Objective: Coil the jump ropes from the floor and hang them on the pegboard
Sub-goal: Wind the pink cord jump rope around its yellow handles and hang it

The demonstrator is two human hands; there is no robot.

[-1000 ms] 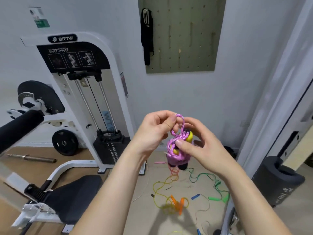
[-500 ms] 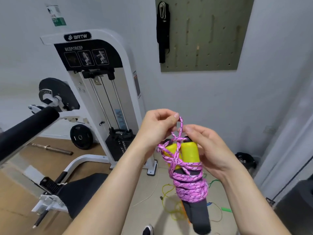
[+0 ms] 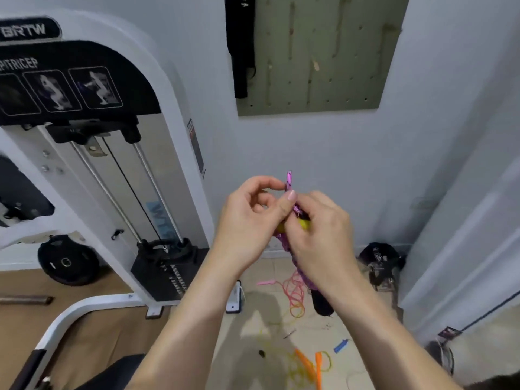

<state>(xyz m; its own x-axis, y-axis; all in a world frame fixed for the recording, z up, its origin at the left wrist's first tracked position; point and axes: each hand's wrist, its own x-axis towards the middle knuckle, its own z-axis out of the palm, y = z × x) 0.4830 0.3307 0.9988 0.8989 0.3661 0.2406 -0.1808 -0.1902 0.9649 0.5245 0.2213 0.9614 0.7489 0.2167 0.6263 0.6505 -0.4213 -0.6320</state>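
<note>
Hands meet in the middle, before the wall. The left hand [image 3: 250,218] pinches a loop of the pink rope [image 3: 289,180]; the right hand [image 3: 320,235] grips the wound bundle. The pegboard [image 3: 323,66] sits higher, with open wall between. A weight machine [image 3: 112,136] stands close on the left. A moment ago the yellow handles showed plainly; now the right hand hides most of them.

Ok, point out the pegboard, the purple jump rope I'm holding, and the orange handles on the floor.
pegboard [image 3: 351,88]: head view, bare green panel near its lower edge.
purple jump rope [image 3: 289,178]: head view, the loop end sticking up.
orange handles [image 3: 318,370]: head view, shaft of the right-hand handle.
</note>
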